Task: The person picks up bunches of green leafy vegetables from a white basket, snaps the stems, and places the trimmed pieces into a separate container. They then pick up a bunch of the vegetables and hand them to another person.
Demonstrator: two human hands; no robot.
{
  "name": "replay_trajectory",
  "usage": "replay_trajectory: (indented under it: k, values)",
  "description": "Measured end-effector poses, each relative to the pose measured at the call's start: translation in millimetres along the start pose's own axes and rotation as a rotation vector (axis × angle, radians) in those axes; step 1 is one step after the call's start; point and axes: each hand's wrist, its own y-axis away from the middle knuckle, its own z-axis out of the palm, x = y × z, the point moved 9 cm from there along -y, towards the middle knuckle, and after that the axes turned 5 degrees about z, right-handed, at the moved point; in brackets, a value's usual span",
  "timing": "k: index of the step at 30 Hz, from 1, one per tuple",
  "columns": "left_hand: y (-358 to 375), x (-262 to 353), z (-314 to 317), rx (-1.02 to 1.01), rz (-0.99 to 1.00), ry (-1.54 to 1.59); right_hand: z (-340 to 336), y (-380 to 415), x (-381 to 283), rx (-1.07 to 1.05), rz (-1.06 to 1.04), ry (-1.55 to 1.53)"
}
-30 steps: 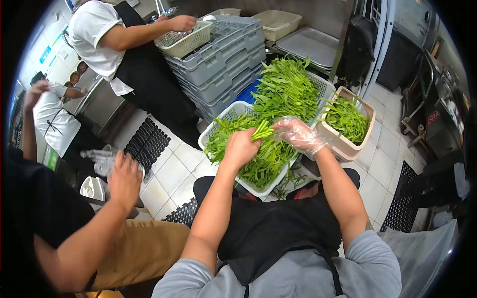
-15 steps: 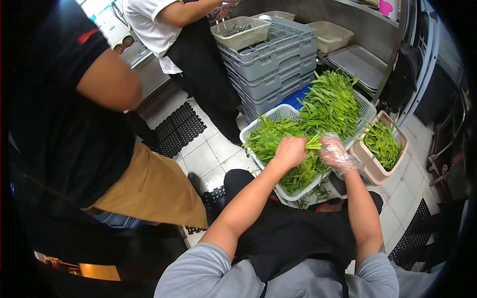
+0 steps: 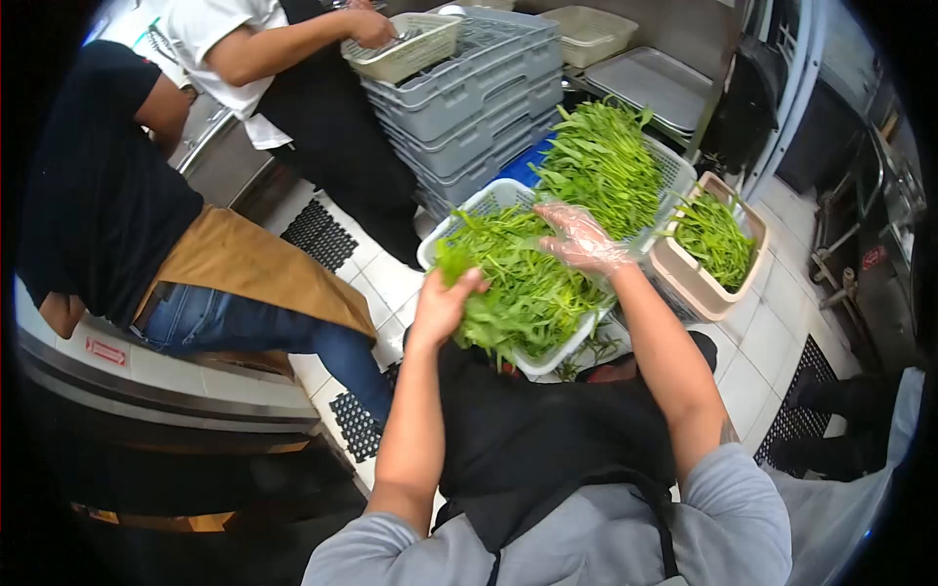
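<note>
My bare left hand (image 3: 445, 305) is at the left rim of the near white basket (image 3: 448, 227), closed around a bunch of leafy greens (image 3: 456, 260) whose leaves stick out above and below it. Over the right part of the same basket is my right hand (image 3: 583, 237), in a clear plastic glove, fingers apart and nothing held. Beneath it, loose cut greens (image 3: 532, 283) fill the basket. Just beyond, long-stemmed greens (image 3: 601, 166) lie piled in a second white basket (image 3: 674, 171).
A beige bin (image 3: 721, 305) with more greens stands at the right. Stacked grey racks (image 3: 459, 127) rise behind, topped by a cream basket (image 3: 420, 49) that a co-worker's hand (image 3: 369, 27) reaches. Another person in a tan apron (image 3: 249, 264) stands at the left.
My hands have moved apart: the left went left with greens, and the right came off the stems and spread its fingers. The person at the left has stepped away; my view has shifted right.
</note>
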Motion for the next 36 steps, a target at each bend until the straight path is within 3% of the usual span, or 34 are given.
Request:
replay_trajectory:
  k: [2,5,9,12,15,17,20,25,27,35,36]
  values:
    - [14.4,-3.8,-18.4,0.119,-0.015,0.213,3.1,-1.1,22.2,-0.017,0.073,-0.055]
    - [22.8,-17.8,-37.4,0.215,0.039,0.413,59.2,18.7,52.0,-0.306,0.093,0.221]
    - [23.9,-20.4,-45.0,0.327,0.07,0.446,103.9,54.2,89.9,-0.472,0.322,0.533]
    - [18.9,-33.1,-37.0,0.307,0.015,0.373,108.8,58.6,94.1,-0.367,0.177,0.71]
    - [12.3,-43.4,-24.3,0.203,0.01,0.33,104.6,63.5,100.2,-0.464,0.147,0.553]
    - [11.8,-31.9,-11.7,0.181,0.034,0.39,110.1,68.3,122.5,-0.424,0.14,0.416]
    - [9.6,-25.8,5.7,0.142,0.029,0.413,81.8,63.1,93.6,-0.418,0.138,0.319]
    - [6.9,-17.0,23.0,0.065,0.061,0.36,32.8,33.2,55.1,-0.144,-0.08,0.17]
    - [5.2,-13.4,26.1,0.03,0.056,0.318,-4.9,22.6,2.6,-0.034,-0.092,0.082]
    - [8.7,-6.9,23.8,0.061,0.054,0.212,-70.0,-2.4,-50.4,0.04,0.101,-0.432]
    - [8.3,-8.6,22.4,0.06,0.058,0.2,-79.3,-1.4,-72.3,0.114,-0.121,-0.086]
